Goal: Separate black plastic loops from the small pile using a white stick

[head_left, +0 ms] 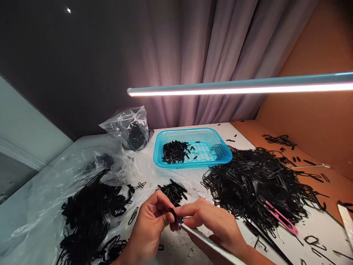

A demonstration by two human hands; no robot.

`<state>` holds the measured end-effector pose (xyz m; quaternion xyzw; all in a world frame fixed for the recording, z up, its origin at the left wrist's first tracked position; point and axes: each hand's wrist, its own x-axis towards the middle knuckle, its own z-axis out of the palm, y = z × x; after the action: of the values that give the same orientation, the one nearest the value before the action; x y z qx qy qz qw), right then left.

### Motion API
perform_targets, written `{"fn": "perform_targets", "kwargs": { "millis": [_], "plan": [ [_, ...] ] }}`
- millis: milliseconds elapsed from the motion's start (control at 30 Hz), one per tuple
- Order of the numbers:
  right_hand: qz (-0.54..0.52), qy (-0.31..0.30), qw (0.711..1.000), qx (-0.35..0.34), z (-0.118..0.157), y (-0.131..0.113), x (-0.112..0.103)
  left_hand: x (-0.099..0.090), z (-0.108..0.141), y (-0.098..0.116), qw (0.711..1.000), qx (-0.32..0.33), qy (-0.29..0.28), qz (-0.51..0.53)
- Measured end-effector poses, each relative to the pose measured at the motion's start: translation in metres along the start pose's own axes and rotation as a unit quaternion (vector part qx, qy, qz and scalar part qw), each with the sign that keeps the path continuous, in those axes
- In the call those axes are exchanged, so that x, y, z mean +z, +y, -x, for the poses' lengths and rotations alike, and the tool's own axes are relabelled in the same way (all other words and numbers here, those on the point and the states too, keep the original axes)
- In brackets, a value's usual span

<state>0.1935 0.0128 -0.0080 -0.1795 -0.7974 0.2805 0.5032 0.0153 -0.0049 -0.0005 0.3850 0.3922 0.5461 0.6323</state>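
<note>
1. Beyond the hands, one light-blue perforated plastic basket [157, 149] holds a heap of small black strips [175, 151], mostly at its left; beside it stands one clear plastic bag [135, 129] with black contents.
2. The white table [314, 218] has open patches at lower right, among scattered loops; a large tangled pile of thin black loops [253, 180] reaches the basket's right edge.
3. Two hands: the left hand [150, 224] and right hand [212, 221] pinch one small black piece [173, 214] between their fingertips, before a small black heap [173, 192].
4. One pink tool [281, 218] lies on the pile.
</note>
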Motion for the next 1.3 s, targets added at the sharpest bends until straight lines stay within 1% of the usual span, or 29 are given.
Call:
{"fn": "perform_targets", "kwargs": {
  "millis": [133, 267, 367, 433, 467, 533, 567, 600, 667, 733, 767, 800, 833, 900, 967, 1033, 1100, 1233, 1300],
  "plan": [
    [0.050, -0.015, 0.999, -0.012, -0.004, -0.005, -0.003, 0.003, 0.001, 0.001, 1.000, -0.002, 0.012, -0.010],
    [0.111, -0.011, 0.993, -0.046, -0.007, -0.012, -0.001, 0.004, 0.001, -0.002, 0.999, 0.005, 0.030, -0.028],
    [0.199, -0.018, 0.976, -0.090, -0.007, -0.017, 0.003, 0.004, 0.002, -0.005, 0.999, 0.009, 0.033, -0.036],
    [0.249, -0.029, 0.962, -0.108, -0.006, -0.019, 0.005, 0.005, 0.003, -0.005, 0.999, -0.001, 0.030, -0.030],
    [0.262, -0.031, 0.958, -0.108, -0.006, -0.019, 0.005, 0.006, 0.003, -0.005, 0.999, -0.010, 0.026, -0.023],
    [0.255, -0.014, 0.962, -0.094, -0.005, -0.018, 0.004, 0.008, 0.004, -0.003, 1.000, -0.026, 0.014, -0.002],
    [0.236, 0.003, 0.969, -0.078, -0.005, -0.018, 0.003, 0.009, 0.005, -0.002, 1.000, -0.029, 0.007, 0.009],
    [0.207, 0.021, 0.977, -0.047, -0.005, -0.017, 0.001, 0.009, 0.005, -0.001, 0.999, -0.030, 0.002, 0.017],
    [0.125, 0.058, 0.989, 0.056, -0.005, -0.016, 0.000, 0.008, 0.006, 0.001, 0.999, -0.026, -0.006, 0.024],
    [0.035, 0.083, 0.984, 0.157, -0.007, -0.016, -0.002, 0.006, 0.005, 0.002, 1.000, -0.018, -0.008, 0.021],
    [0.000, 0.088, 0.979, 0.184, -0.008, -0.017, -0.002, 0.005, 0.004, 0.003, 1.000, -0.012, -0.009, 0.018],
    [-0.024, 0.086, 0.979, 0.186, -0.008, -0.017, -0.003, 0.005, 0.003, 0.003, 1.000, -0.005, -0.010, 0.015],
    [-0.040, 0.077, 0.981, 0.172, -0.009, -0.018, -0.003, 0.005, 0.002, 0.003, 1.000, 0.004, -0.011, 0.014],
    [-0.051, 0.050, 0.990, 0.120, -0.010, -0.018, -0.005, 0.005, 0.001, 0.004, 1.000, 0.017, -0.012, 0.013],
    [-0.042, 0.024, 0.996, 0.075, -0.009, -0.016, -0.006, 0.006, -0.001, 0.004, 1.000, 0.021, -0.008, 0.015],
    [-0.022, 0.008, 0.999, 0.044, -0.008, -0.014, -0.007, 0.006, -0.001, 0.003, 1.000, 0.015, -0.002, 0.017],
    [-0.005, -0.003, 1.000, 0.027, -0.007, -0.013, -0.007, 0.006, 0.000, 0.003, 1.000, 0.011, -0.001, 0.017],
    [0.020, 0.010, 1.000, -0.002, -0.006, -0.010, -0.005, 0.004, 0.001, 0.003, 1.000, 0.004, -0.003, 0.010],
    [0.030, 0.002, 1.000, -0.003, -0.006, -0.010, -0.005, 0.003, 0.002, 0.004, 1.000, -0.006, -0.004, 0.010]
  ]
}}
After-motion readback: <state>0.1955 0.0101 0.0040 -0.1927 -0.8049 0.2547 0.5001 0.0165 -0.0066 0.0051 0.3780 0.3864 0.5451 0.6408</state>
